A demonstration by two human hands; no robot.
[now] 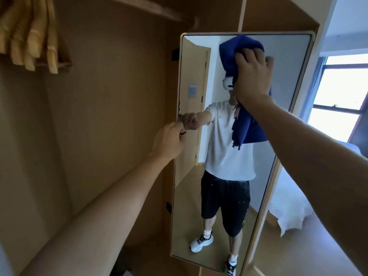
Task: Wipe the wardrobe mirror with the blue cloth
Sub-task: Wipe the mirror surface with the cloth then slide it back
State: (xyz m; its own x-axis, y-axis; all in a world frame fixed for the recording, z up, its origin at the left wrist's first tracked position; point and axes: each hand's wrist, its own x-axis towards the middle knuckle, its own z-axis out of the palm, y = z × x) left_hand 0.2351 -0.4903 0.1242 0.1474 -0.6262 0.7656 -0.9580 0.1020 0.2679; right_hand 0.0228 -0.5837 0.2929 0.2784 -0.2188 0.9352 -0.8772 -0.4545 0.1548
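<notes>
The tall wardrobe mirror (pixel 286 80) stands in a thin light frame, swung out from the wardrobe. My right hand (pixel 253 74) presses the blue cloth (pixel 233 52) flat against the upper part of the glass. A loose end of the cloth hangs down below my wrist. My left hand (pixel 169 141) grips the mirror's left edge at mid height, fingers curled around the frame. The glass reflects a person in a white shirt and dark shorts.
Wooden hangers (pixel 29 34) hang on a rail at the upper left inside the brown wardrobe (pixel 103 96). A bed with white sheets (pixel 290 214) stands behind the mirror at the right. A bright window (pixel 342 100) is at the far right.
</notes>
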